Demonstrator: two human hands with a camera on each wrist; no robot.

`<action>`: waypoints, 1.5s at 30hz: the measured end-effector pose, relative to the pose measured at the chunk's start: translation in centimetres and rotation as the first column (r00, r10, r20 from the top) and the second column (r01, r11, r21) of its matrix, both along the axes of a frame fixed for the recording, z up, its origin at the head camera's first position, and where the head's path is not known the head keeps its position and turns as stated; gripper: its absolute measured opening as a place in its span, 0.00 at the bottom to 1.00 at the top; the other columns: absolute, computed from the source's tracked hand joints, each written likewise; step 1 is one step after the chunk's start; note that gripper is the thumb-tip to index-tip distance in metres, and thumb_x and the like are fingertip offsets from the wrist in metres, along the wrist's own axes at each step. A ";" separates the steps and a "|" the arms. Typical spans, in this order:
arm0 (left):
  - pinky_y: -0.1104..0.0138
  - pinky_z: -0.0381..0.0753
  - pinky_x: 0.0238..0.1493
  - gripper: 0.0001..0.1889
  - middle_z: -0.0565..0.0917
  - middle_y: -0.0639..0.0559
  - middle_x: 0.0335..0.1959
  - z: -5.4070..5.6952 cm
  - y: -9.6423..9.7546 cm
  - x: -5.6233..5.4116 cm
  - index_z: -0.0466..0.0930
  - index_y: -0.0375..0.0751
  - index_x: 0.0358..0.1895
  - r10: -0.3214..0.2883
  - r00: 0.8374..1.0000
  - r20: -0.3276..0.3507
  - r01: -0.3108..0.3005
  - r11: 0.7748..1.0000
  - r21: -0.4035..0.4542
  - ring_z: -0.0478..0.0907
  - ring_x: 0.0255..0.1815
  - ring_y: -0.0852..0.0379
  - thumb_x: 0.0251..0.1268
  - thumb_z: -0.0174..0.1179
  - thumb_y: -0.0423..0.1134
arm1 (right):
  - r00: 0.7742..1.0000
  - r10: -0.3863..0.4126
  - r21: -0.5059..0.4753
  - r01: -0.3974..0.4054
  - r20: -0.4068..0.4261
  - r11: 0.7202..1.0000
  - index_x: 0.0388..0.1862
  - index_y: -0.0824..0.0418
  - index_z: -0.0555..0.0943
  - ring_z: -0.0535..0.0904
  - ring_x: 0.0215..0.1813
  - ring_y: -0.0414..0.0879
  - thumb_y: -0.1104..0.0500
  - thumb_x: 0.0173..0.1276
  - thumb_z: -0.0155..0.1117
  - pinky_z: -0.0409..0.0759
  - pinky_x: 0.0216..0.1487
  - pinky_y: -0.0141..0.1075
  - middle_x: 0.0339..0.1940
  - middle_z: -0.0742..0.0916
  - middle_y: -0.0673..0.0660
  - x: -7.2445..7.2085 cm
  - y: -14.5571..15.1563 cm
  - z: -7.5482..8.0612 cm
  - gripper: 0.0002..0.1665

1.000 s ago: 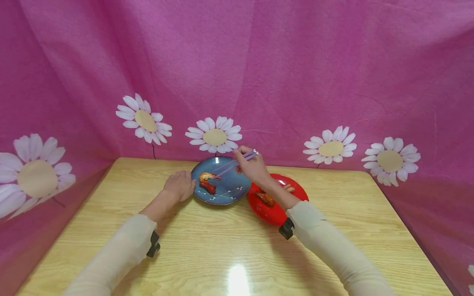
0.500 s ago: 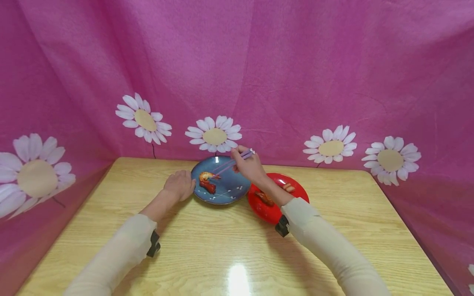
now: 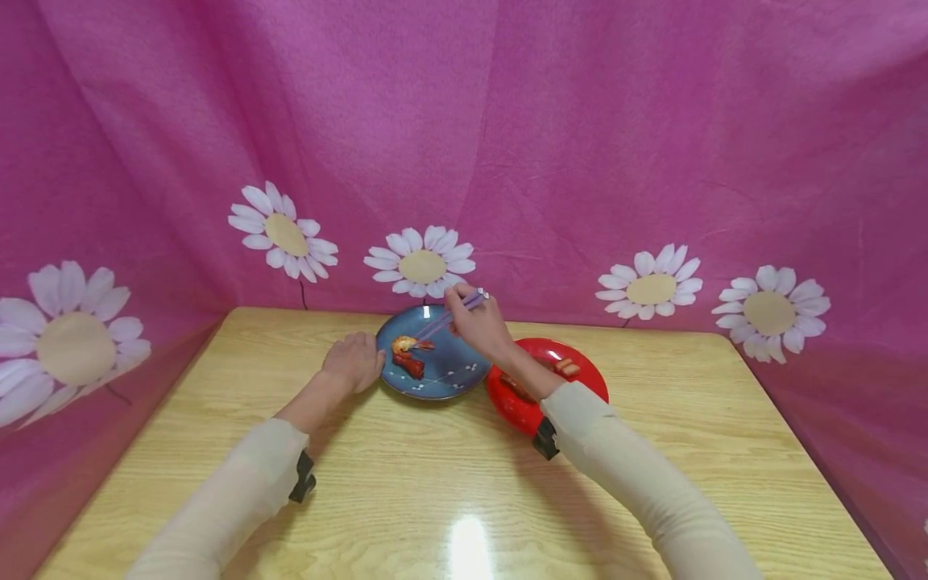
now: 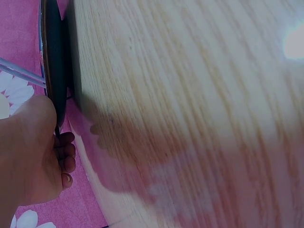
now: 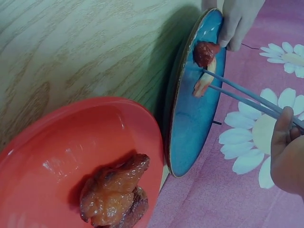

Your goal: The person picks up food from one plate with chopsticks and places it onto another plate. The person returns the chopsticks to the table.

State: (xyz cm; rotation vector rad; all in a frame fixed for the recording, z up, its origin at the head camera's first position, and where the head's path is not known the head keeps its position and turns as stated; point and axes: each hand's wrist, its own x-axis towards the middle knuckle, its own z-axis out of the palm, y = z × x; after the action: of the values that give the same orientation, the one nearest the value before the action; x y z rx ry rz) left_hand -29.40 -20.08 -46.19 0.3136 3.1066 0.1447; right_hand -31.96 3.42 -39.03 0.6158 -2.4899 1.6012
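Observation:
At the left rim of the blue plate (image 3: pixel 457 359), my left hand (image 3: pixel 353 362) grips the edge; the left wrist view shows the thumb (image 4: pixel 40 111) over the rim and the fingertips on its other side. My right hand (image 3: pixel 480 326) holds purple chopsticks (image 3: pixel 438 324) in its fingers. Their tips reach a curled shrimp (image 3: pixel 403 345) on the plate; in the right wrist view one tip (image 5: pixel 205 71) lies on either side of it, though a firm pinch cannot be made out. A dark red glazed piece of meat (image 3: pixel 409 366) lies beside the shrimp.
A red plate (image 3: pixel 516 412) stands just right of the blue one, under my right forearm. It bears a browned chicken wing (image 5: pixel 114 194) and small pale pieces (image 3: pixel 567 367). Behind the wooden table (image 3: pixel 406 483) hangs a pink flowered cloth (image 3: pixel 536 161).
My right hand and the chopsticks have shifted slightly left, and the tips have come to the shrimp. The left hand has stayed on the blue plate's rim.

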 end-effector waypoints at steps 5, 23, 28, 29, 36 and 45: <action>0.46 0.73 0.56 0.21 0.76 0.33 0.45 0.0 0.0 -0.1 0.71 0.23 0.48 -0.005 1.000 -0.005 0.005 1.000 0.003 0.73 0.54 0.36 0.78 0.42 0.43 | 1.000 -0.024 -0.023 0.023 -0.013 0.999 0.33 0.67 0.78 0.81 0.21 0.47 0.50 0.80 0.49 0.78 0.23 0.37 0.19 0.82 0.55 0.0 0.1 0.0 0.23; 0.47 0.72 0.58 0.22 0.76 0.32 0.48 0.1 0.1 0.1 0.70 0.22 0.52 -0.008 1.000 0.007 0.008 1.000 -0.017 0.73 0.55 0.36 0.79 0.42 0.44 | 0.983 -0.119 -0.128 0.101 -0.139 0.987 0.23 0.62 0.72 0.78 0.18 0.47 0.56 0.80 0.51 0.72 0.17 0.33 0.14 0.76 0.55 -0.2 1.9 0.2 0.21; 0.47 0.72 0.58 0.22 0.76 0.32 0.47 0.1 0.1 0.0 0.71 0.22 0.51 -0.006 1.000 0.002 0.006 1.000 -0.009 0.73 0.55 0.36 0.79 0.42 0.44 | 0.980 -0.136 -0.125 0.118 -0.147 0.985 0.21 0.60 0.69 0.78 0.17 0.47 0.58 0.80 0.50 0.72 0.17 0.32 0.12 0.73 0.54 -0.1 2.7 0.6 0.22; 0.47 0.72 0.58 0.22 0.76 0.32 0.47 0.1 0.1 0.0 0.71 0.22 0.51 -0.003 1.000 0.001 0.003 1.000 -0.007 0.73 0.55 0.36 0.79 0.42 0.44 | 0.980 -0.136 -0.129 0.117 -0.146 0.985 0.21 0.60 0.69 0.78 0.17 0.47 0.58 0.79 0.50 0.72 0.17 0.32 0.13 0.74 0.54 0.0 2.9 0.7 0.22; 0.47 0.72 0.57 0.22 0.76 0.32 0.47 0.0 0.1 0.1 0.71 0.22 0.51 -0.001 1.000 0.003 0.001 1.000 -0.002 0.73 0.55 0.36 0.78 0.43 0.44 | 0.981 -0.147 -0.167 0.126 -0.123 0.978 0.25 0.67 0.73 0.77 0.19 0.56 0.57 0.80 0.50 0.74 0.18 0.30 0.16 0.77 0.64 0.1 4.3 1.5 0.22; 0.47 0.72 0.58 0.22 0.76 0.32 0.48 0.1 0.1 0.1 0.70 0.22 0.52 -0.003 1.000 0.015 0.003 1.000 -0.004 0.73 0.56 0.36 0.79 0.42 0.44 | 0.986 -0.105 -0.189 0.079 -0.128 0.979 0.26 0.70 0.75 0.75 0.17 0.55 0.57 0.80 0.51 0.73 0.17 0.31 0.16 0.77 0.69 0.8 6.0 2.9 0.22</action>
State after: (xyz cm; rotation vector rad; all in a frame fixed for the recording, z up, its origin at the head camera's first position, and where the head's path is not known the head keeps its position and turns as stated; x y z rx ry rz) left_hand -29.25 -19.97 -46.05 0.3162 3.0910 0.1406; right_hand -31.16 9.37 -36.12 0.5567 -2.2091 1.6681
